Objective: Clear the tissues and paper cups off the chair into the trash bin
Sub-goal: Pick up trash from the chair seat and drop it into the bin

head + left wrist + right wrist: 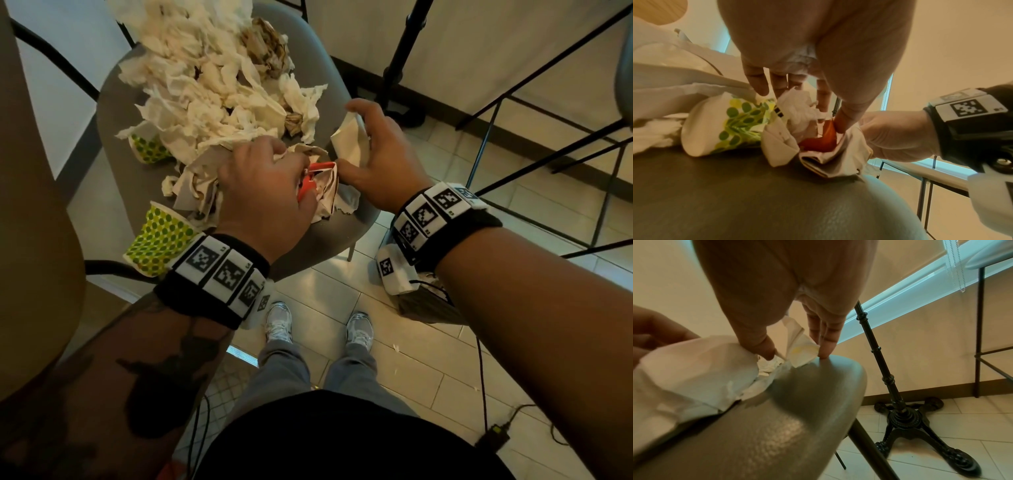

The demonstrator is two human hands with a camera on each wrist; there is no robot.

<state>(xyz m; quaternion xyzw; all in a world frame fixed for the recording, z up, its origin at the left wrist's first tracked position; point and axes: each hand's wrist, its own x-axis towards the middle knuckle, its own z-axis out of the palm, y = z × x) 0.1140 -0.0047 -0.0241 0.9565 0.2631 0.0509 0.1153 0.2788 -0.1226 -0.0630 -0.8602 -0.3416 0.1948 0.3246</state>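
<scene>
A grey chair seat [329,236] carries a heap of crumpled tissues [205,85] and two green-dotted paper cups [159,236] [149,147]. At the seat's near edge, my left hand [291,171] grips a wad of tissue with a crushed red cup [317,171] in it. In the left wrist view the thumb presses into the red cup [818,142], and a dotted cup [731,123] lies just left. My right hand [356,137] arches over a flattened white paper piece [797,344], which sits between the thumb and fingers. Its fingertips [825,353] touch the seat edge.
A black table pedestal [900,402] stands on the tiled floor right of the chair, with thin black metal legs [548,102] beyond. A wooden tabletop [27,205] fills the left. A dark bin-like object [424,308] sits under my right wrist. A power adapter [496,431] lies on the floor.
</scene>
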